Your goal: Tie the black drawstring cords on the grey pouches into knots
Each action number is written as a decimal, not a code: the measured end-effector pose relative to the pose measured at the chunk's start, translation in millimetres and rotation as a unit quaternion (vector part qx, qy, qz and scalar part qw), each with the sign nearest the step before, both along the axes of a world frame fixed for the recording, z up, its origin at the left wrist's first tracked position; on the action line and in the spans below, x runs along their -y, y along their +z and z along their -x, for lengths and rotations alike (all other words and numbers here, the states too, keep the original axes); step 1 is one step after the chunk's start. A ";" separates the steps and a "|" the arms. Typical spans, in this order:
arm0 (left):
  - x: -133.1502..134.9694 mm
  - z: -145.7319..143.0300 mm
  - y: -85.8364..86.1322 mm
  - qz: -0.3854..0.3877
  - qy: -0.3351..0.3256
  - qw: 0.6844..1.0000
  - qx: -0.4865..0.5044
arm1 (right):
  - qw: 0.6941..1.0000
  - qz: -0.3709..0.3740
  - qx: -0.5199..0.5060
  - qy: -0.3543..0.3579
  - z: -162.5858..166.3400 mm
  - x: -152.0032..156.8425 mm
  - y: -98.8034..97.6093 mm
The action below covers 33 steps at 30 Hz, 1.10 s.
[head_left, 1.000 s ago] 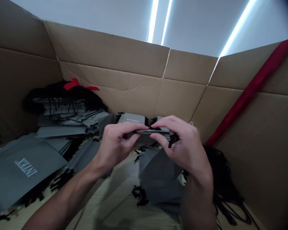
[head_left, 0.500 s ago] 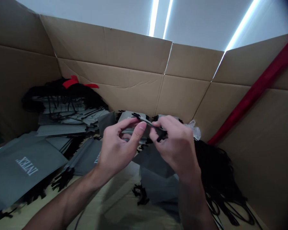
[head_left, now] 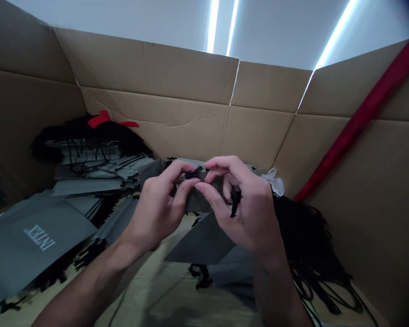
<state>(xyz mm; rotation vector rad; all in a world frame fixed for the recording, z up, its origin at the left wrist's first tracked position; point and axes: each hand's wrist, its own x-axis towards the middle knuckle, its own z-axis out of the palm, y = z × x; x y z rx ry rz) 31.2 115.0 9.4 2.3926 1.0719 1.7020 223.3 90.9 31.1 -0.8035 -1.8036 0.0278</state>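
Both my hands are raised in the middle of a big cardboard box (head_left: 191,91). My left hand (head_left: 160,206) and my right hand (head_left: 245,209) pinch the top edge of a grey paper bag (head_left: 201,240) that hangs down between them. A black cord (head_left: 194,173) lies between my fingertips at the bag's rim, and a short end of black cord (head_left: 236,200) dangles inside my right palm. Fingers of both hands are closed on the bag and cord.
A flat grey bag printed INTEX (head_left: 30,245) lies at the lower left. A stack of grey bags with black cords (head_left: 92,159) and a red strip (head_left: 104,119) sits at the back left. A tangle of black cords (head_left: 310,245) lies at right, under a red band (head_left: 357,122) on the wall.
My hands have drawn closer together and risen slightly. The grey bag has tilted from lying flat between my fingers to hanging down, and the cord now sits at my fingertips.
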 end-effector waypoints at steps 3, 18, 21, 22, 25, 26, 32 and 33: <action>1.6 1.3 -0.6 -0.053 -0.001 0.997 -0.064 | 0.999 0.005 -0.015 0.029 -0.8 -2.5 0.2; 8.9 5.6 12.0 0.078 -0.137 0.987 -0.024 | 0.998 0.000 0.013 0.068 -14.1 -11.1 3.9; 8.7 3.8 13.8 0.115 -0.154 0.981 -0.002 | 0.997 0.023 0.008 0.078 -15.8 -11.3 4.9; 9.0 2.8 14.3 0.124 -0.155 0.980 0.014 | 0.996 0.030 0.003 0.085 -16.3 -10.8 5.4; 10.6 0.7 15.0 0.136 -0.159 0.976 0.055 | 0.995 0.035 0.000 0.095 -17.0 -8.2 7.0; 11.4 0.5 15.1 0.140 -0.163 0.975 0.058 | 0.995 0.031 0.002 0.093 -17.0 -7.0 7.3; 16.7 3.1 16.5 0.145 -0.179 0.971 0.061 | 0.997 0.028 0.001 0.070 -16.9 -0.1 8.3; 17.3 3.4 17.1 0.145 -0.180 0.971 0.066 | 0.997 0.038 -0.004 0.068 -16.9 0.9 8.6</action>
